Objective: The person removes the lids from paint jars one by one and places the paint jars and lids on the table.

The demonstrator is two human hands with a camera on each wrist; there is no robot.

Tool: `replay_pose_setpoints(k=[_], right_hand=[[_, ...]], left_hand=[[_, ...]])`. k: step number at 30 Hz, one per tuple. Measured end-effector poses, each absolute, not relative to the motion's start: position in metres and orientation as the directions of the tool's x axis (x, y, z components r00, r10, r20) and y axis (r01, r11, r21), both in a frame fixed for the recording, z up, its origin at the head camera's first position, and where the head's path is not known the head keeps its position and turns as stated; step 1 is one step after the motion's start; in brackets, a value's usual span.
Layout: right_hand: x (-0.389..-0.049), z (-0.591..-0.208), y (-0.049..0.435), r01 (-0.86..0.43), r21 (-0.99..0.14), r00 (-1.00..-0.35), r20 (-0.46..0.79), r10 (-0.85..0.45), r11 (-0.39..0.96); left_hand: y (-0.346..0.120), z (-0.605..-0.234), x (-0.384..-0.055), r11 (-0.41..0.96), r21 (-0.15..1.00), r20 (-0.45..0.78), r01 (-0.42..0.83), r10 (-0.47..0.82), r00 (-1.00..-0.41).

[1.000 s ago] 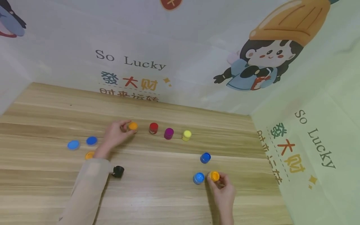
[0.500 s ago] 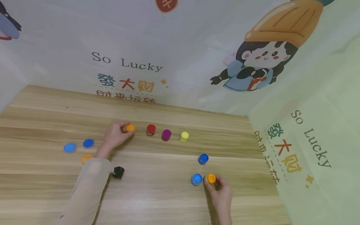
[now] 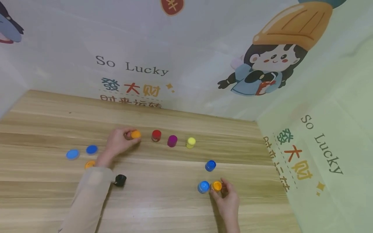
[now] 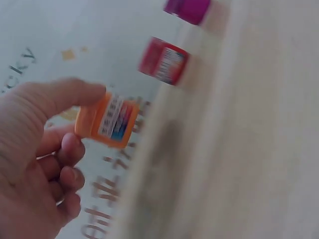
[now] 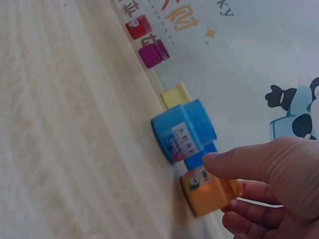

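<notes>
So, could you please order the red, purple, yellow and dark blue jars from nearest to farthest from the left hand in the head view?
From the left hand, which holds an orange jar:
1. Red jar, just to its right.
2. Purple jar, right of the red one.
3. Yellow jar, right of the purple one.
4. Dark blue jar, farther right and lower in view.

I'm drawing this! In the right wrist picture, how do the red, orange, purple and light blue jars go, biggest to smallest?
Light blue jar and orange jar: unsure, the right hand hides some orange
Purple jar
Red jar, only slightly smaller
</notes>
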State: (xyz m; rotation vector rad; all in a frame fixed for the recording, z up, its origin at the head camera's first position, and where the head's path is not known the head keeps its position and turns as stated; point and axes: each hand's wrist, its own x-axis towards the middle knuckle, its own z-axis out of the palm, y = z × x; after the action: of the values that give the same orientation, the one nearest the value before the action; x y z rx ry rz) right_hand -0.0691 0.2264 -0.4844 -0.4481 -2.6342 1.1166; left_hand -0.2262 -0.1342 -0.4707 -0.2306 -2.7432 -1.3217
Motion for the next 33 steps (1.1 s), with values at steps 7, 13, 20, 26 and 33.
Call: replay_pose_setpoints(k=[7,13,20,26,33], right_hand=[[-0.070,-0.467,0.214,0.100,-0.701,-0.922,0.201,0.330,0.706],[-0.073,-0.458,0.205,0.038,-0.663,-0.900,0.302,0.314,0.748],[-0.079,-0.446,0.185,-0.148,-0.680,-0.877,0.426,0.222,0.718],[-0.084,-0.432,0.157,-0.285,-0.735,-0.897,0.431,0.099,0.615],[-0.085,-0.415,0.127,-0.369,-0.774,-0.909,0.416,-0.026,0.514]], left_hand=[[-0.127,-0.436,-0.210,0.585,0.734,0.254,0.344,0.234,-0.939],[-0.114,-0.407,-0.192,0.528,0.682,0.388,0.507,0.326,-0.862],[-0.102,-0.385,-0.174,0.462,0.619,0.496,0.635,0.397,-0.772],[-0.090,-0.374,-0.160,0.379,0.625,0.526,0.682,0.441,-0.727],[-0.079,-0.369,-0.148,0.358,0.618,0.524,0.700,0.477,-0.706]])
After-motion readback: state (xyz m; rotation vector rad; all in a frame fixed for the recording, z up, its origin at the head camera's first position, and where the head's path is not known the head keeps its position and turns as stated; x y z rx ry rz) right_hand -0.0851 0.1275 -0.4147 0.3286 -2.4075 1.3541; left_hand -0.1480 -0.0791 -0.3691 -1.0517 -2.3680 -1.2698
